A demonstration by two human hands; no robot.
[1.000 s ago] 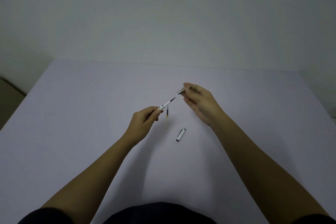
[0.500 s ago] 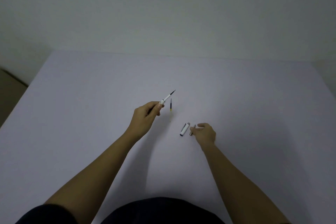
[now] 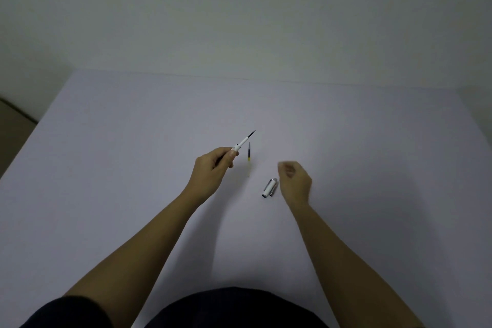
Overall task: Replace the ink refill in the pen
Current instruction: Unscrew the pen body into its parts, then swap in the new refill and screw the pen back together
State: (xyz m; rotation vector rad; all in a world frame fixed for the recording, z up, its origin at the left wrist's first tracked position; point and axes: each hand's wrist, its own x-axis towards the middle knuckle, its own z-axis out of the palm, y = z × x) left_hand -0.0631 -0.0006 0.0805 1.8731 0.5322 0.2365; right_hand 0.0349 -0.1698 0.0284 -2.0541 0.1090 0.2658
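My left hand (image 3: 213, 168) grips a white pen barrel (image 3: 241, 144) with a dark refill tip sticking out, pointing up and to the right above the table. A loose refill (image 3: 249, 152), dark with a yellow end, lies on the table just right of that hand. A white and silver pen cap (image 3: 269, 187) lies nearer to me, with a small silver piece (image 3: 273, 189) against its right side. My right hand (image 3: 294, 181) hovers just right of the cap, blurred, fingers curled, with nothing seen in it.
The pale lilac table (image 3: 133, 168) runs to a plain wall at the back; its left edge drops to a dark floor (image 3: 13, 120). My dark clothing (image 3: 234, 309) fills the bottom of the view.
My right hand carried a silver piece from the pen tip down to the table beside the cap, let it go and has lifted slightly. My left hand kept holding the barrel.
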